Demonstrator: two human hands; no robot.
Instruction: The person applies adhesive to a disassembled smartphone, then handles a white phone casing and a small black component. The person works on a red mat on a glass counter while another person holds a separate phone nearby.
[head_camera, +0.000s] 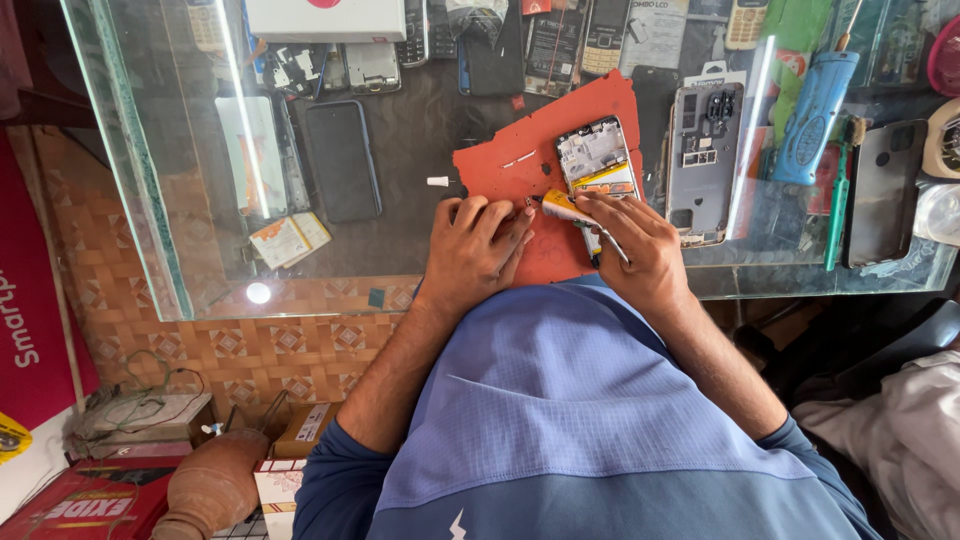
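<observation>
- Your left hand (472, 252) rests on the red mat (500, 165), fingers curled together, fingertips just beside the opened phone (596, 160).
- Your right hand (640, 250) pinches a thin tool (610, 243), its fingertips touching the phone's lower end on the glass counter (400, 150).

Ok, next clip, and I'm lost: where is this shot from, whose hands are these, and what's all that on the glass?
One picture, from a camera on the person's head, looking down over a blue shirt. Both bare hands are that person's. They work on an opened phone lying on a red mat on a glass counter. The left hand rests on the mat; the right hand holds a thin tool beside the phone. Around: a dark phone, a back cover, a blue tool.
</observation>
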